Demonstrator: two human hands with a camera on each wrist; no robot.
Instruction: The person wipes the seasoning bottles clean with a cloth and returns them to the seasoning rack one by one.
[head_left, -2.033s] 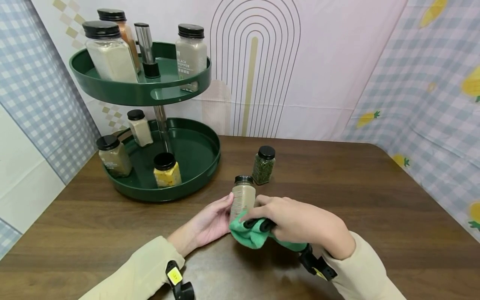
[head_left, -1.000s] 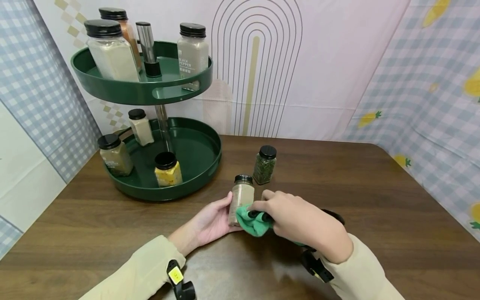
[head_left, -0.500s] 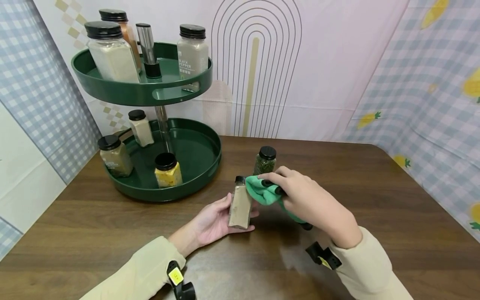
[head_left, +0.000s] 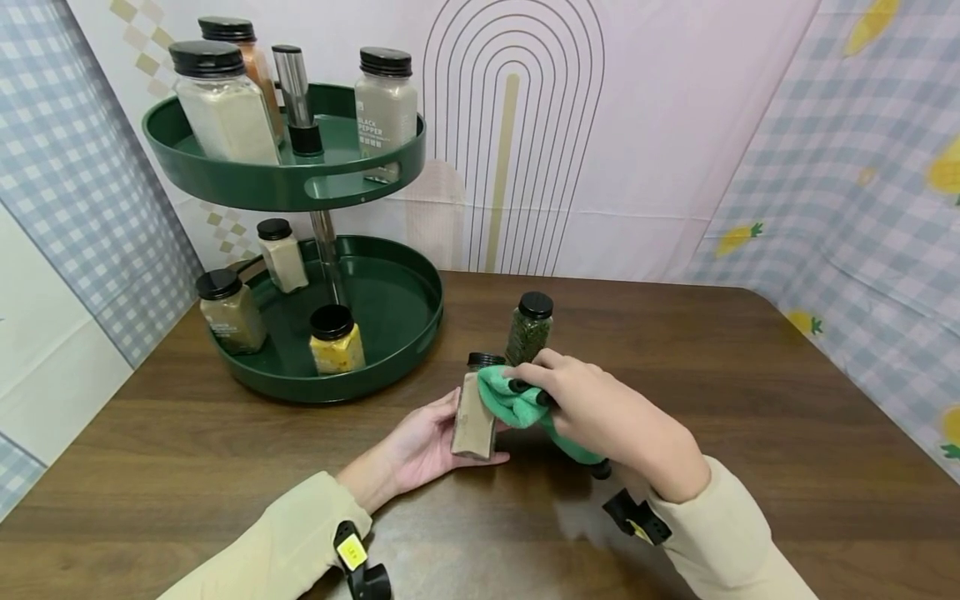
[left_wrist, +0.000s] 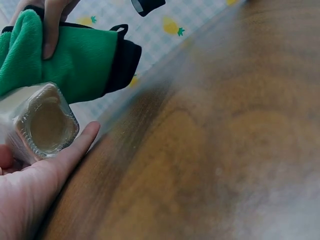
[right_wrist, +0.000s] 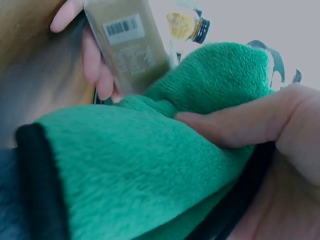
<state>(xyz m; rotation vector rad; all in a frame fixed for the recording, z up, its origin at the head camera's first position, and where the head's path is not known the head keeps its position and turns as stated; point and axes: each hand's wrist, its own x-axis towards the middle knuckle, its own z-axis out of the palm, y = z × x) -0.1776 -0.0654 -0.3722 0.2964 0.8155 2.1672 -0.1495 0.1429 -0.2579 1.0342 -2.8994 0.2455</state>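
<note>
In the head view the left hand (head_left: 420,446) holds a tilted jar of beige powder (head_left: 474,421) with a black lid. The right hand (head_left: 592,404) grips a bunched green cloth (head_left: 517,402) with black edging, which lies against the jar's upper right side. From the left wrist view, the jar's square base (left_wrist: 48,125) rests among the left fingers, with the cloth (left_wrist: 82,60) above it. A barcode label shows on the jar (right_wrist: 131,42) in the right wrist view, where the right thumb (right_wrist: 230,125) presses into the cloth (right_wrist: 125,165).
Behind the hands a jar of green herbs (head_left: 528,329) stands on the wooden table (head_left: 675,358). At the left, a two-tier green tray stand (head_left: 390,367) carries several jars, among them a yellow one (head_left: 337,350) on its lower tier.
The right hand and cloth rose from the jar's lower part towards its lid, then came slightly down and left. The held jar has turned, showing a plainer side.
</note>
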